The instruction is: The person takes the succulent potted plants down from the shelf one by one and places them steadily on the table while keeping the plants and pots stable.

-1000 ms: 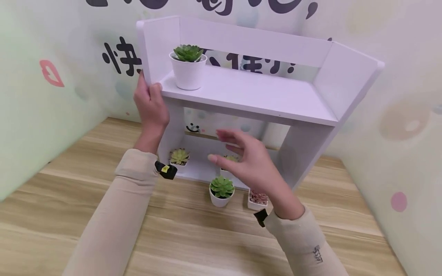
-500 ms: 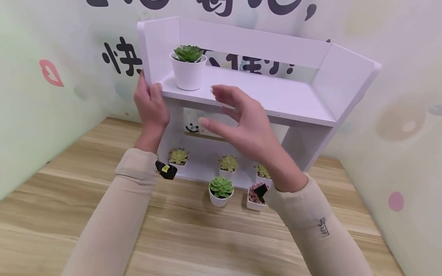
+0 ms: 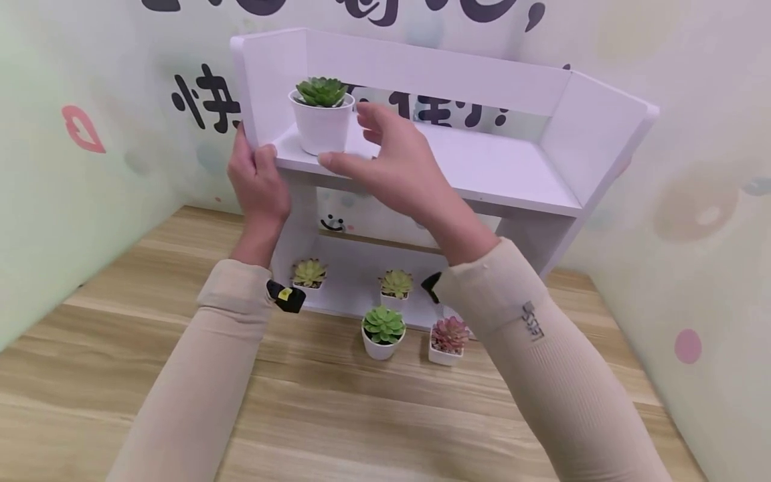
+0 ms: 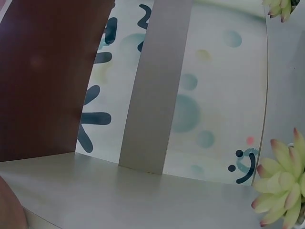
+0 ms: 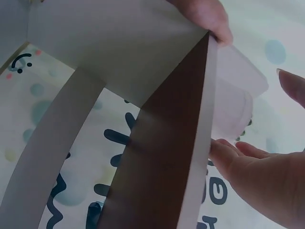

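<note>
White shelf: left side panel gripped by the left hand. White-potted succulent: stood upright at the upper board's left end, closely flanked by the right hand, its fingers parted, unclosed. Green succulent, red succulent: set on the desk.

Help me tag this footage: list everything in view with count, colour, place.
table: one, light brown, foreground
shelf unit: one, white, on table
large succulent: one, dark green, white pot, upper level's left end
pale succulents: two visible, yellowish green, white pots, lower level; others may be hidden
green succulent: one, bright green, white pot, table before shelf unit
red succulent: one, pinkish red, white pot, right of green succulent
walls: three, pale with prints, left, back, right
lettering: two rows, black, back wall
sleeves: two, beige, forearms
wrist devices: two, black, cuffs
left hand: one, bare, gripping shelf unit's left side
right hand: one, bare, beside large succulent
</note>
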